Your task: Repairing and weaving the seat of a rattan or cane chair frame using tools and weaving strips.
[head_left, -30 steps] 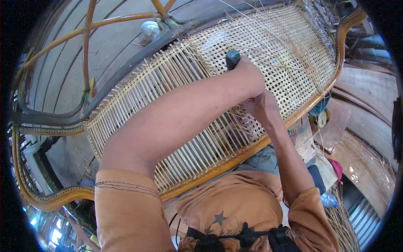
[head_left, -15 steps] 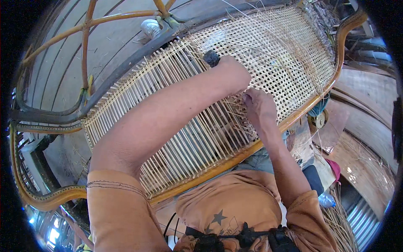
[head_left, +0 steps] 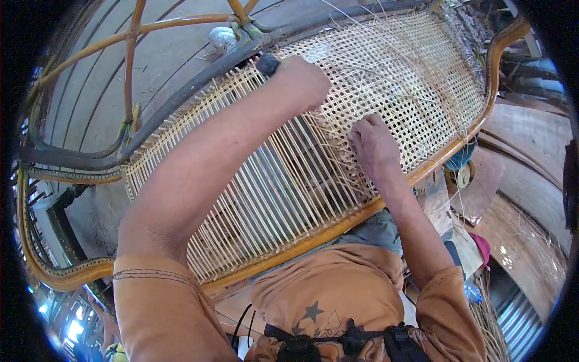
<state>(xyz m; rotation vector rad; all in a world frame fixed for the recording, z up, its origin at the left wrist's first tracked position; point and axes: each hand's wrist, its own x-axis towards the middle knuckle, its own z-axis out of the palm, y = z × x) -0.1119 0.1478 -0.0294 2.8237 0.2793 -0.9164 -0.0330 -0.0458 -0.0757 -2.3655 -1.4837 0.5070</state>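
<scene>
A long cane panel is stretched across a curved rattan frame (head_left: 301,242) in front of me. Its right part is an open-hole woven mesh (head_left: 416,78); the left part has only parallel cane strands (head_left: 253,187). My left hand (head_left: 304,83) is a closed fist above the far part of the weaving edge, around a tool with a dark, rough knob end (head_left: 267,64). The rest of that tool is hidden by the fist. Lower right, my right hand (head_left: 375,143) rests on the mesh near that edge, thumb and fingers pinched together; what they pinch does not show.
Loose thin cane ends (head_left: 410,90) trail over the mesh. Beyond the panel stand bent rattan poles (head_left: 129,72) and a shoe (head_left: 223,40). A bundle of cane strips (head_left: 482,314) lies at my right, beside wooden boards (head_left: 525,241).
My left hand has moved left and farther from me with the dark-knobbed tool, away from my right hand. The right hand stays near the weaving edge. The view has shifted slightly.
</scene>
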